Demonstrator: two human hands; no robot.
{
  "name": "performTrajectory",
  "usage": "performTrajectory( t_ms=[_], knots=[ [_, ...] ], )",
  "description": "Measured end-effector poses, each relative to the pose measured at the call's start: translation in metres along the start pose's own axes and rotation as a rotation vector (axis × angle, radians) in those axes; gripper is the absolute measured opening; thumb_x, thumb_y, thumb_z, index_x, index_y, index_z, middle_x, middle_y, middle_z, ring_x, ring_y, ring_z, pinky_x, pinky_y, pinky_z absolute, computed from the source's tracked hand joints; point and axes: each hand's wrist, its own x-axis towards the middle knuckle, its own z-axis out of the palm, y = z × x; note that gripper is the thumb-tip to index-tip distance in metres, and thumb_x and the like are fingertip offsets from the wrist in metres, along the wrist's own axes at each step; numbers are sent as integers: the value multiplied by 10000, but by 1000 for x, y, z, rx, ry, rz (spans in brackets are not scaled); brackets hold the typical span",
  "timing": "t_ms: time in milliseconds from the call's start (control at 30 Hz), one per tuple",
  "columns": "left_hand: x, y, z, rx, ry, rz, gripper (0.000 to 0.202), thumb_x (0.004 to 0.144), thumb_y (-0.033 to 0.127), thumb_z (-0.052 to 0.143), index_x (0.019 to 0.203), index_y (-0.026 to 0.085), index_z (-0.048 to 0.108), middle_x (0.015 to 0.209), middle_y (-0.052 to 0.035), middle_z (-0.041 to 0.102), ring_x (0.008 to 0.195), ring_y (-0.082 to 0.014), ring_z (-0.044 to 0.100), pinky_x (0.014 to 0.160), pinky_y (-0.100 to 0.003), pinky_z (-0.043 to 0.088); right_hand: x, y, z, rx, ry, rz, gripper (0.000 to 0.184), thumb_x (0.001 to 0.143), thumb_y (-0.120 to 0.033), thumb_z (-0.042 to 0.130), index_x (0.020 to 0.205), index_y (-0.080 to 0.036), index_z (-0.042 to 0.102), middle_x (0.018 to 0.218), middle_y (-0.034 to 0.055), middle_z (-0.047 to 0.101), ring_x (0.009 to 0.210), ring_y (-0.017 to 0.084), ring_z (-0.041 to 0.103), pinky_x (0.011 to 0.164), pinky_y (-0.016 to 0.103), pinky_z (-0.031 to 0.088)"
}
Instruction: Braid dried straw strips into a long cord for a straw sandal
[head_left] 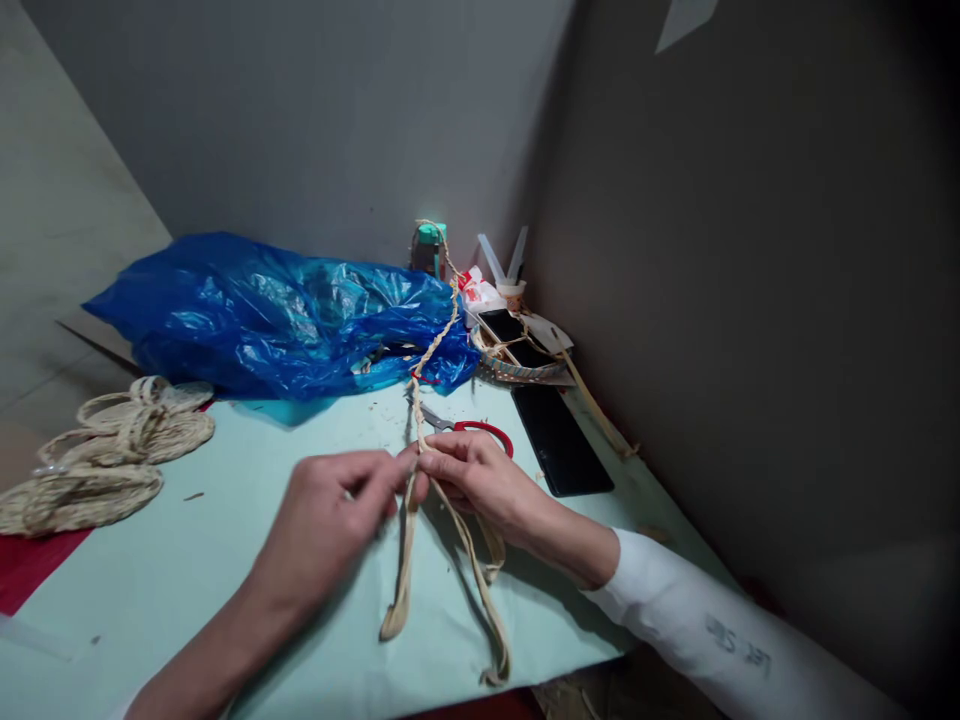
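**Straw plait taking shape, strand by strand**

Just in front of the red-handled scissors, two bare hands meet over a pale green table. The left hand has thumb and forefinger pinched on the top of the loose strands. The right hand, in a white sleeve, has its fingers curled shut on the working end of the plaited cord. The cord runs taut from the fingertips, past the scissors' left side, and up to a green-capped bottle far behind them. The unplaited strands trail from the hands toward the near edge of the table.

Behind and left of the scissors lies a crumpled blue plastic bag. A black phone lies just to their right, and coils of finished plait sit well off to their left.

The work looks to be mid-plait, with one crossing being held in place. Another crossing would call for holding the tension toward the bottle while one strand is passed over its neighbour. The pinch at the junction would have to stay firm so the weave does not slacken.
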Motion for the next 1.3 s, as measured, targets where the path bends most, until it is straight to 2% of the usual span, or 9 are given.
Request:
performTrajectory(
  t_ms=[67, 167, 267, 400, 633, 833, 1033, 1167, 1300],
  knots=[
    [7, -3, -3, -292, 84, -136, 230, 835, 413, 568, 807, 192, 624, 727, -14, 601, 649, -167, 575, 628, -266, 421, -1, 0, 2, 65, -44, 9, 267, 890, -330, 518, 724, -130, 581, 558, -44, 443, 447, 53, 214, 430, 221, 134],
    [14, -10, 3, -700, -168, -278, 236, 837, 355, 589, 1005, 193, 553, 764, -15, 607, 692, -161, 600, 714, -295, 480, -2, -1, 4, 61, -101, -28, 271, 910, -321, 488, 719, -139, 553, 531, -61, 369, 452, 59, 222, 433, 222, 145],
    [14, -14, 12, -867, -336, -333, 184, 850, 319, 582, 931, 164, 524, 618, 22, 516, 501, -71, 437, 498, -173, 377, -3, -3, 4, -79, -99, -66, 262, 923, -331, 472, 735, -156, 524, 567, -50, 429, 475, 64, 271, 459, 211, 214],
    [11, -15, 14, -815, -296, -382, 250, 816, 315, 616, 986, 151, 536, 540, 77, 402, 414, -27, 174, 388, -159, 89, -5, -6, 0, -434, -110, -124, 272, 953, -294, 416, 756, -156, 544, 629, -12, 547, 567, 92, 433, 565, 215, 325],
    [10, -20, 16, -544, -129, -341, 218, 750, 320, 630, 762, 104, 660, 506, 34, 453, 410, -37, 233, 407, -215, 98, -20, -12, 1, -1133, 52, -207, 318, 947, -267, 387, 684, -159, 528, 567, 16, 504, 491, 95, 326, 521, 274, 201],
    [8, -22, 19, -610, -157, -348, 249, 775, 341, 614, 794, 102, 683, 393, 61, 375, 390, -45, 224, 432, -220, 92, -26, -15, 8, -1311, -197, -324, 131, 845, -159, 466, 791, -133, 582, 561, -8, 453, 472, 94, 220, 504, 290, 154],
    [8, -21, 15, -784, -162, -327, 192, 755, 291, 693, 807, 108, 663, 493, 76, 345, 448, -32, 158, 422, -194, 88, -18, -14, 1, -1057, 18, -294, 448, 961, -382, 391, 599, -158, 531, 522, -24, 419, 491, 86, 301, 535, 270, 207],
    [7, -16, 14, -840, -195, -351, 209, 760, 278, 693, 877, 107, 661, 661, 21, 474, 475, -17, 179, 418, -168, 86, -14, -14, 0, -889, 265, -245, 301, 945, -326, 433, 723, -157, 547, 684, 11, 564, 636, 117, 468, 622, 254, 310],
    [5, -13, 15, -832, -239, -341, 252, 781, 280, 660, 981, 127, 665, 660, 24, 488, 471, -23, 235, 426, -155, 153, -10, -6, 1, -524, 108, -146, 212, 944, -323, 439, 1086, -176, 499, 862, 29, 628, 806, 143, 562, 715, 253, 392]
  ],
)
